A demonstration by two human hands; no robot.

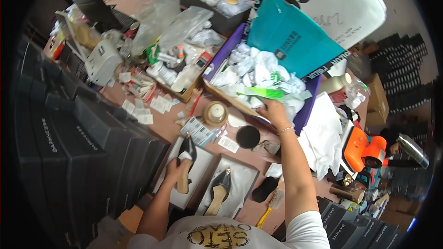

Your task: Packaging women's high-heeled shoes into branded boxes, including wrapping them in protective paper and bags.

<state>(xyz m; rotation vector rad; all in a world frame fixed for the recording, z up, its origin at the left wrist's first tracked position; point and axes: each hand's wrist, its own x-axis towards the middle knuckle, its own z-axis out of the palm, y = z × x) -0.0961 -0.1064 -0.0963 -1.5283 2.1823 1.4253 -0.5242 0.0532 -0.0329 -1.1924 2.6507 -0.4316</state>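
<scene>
My left hand [173,170] is closed round a black pointed shoe [187,150] with a tan sole and a bit of white stuffing inside. It holds the shoe over an open shoe box [203,157]. Beside it, a matching shoe [221,186] lies in another box lined with white tissue [240,175]. My right hand [274,113] reaches over the near edge of a purple box [315,93] full of crumpled white stuffing [263,64]. Its fingers are bent at the stuffing, next to a bright green strip [263,92]; what they pinch is hidden.
Stacked dark shoe boxes [69,152] wall in the left side. A round black lid [248,137], a tape roll [215,113] and a yellow-handled brush [272,207] lie on the table. White sheets [318,138] and an orange tool [364,147] are at right.
</scene>
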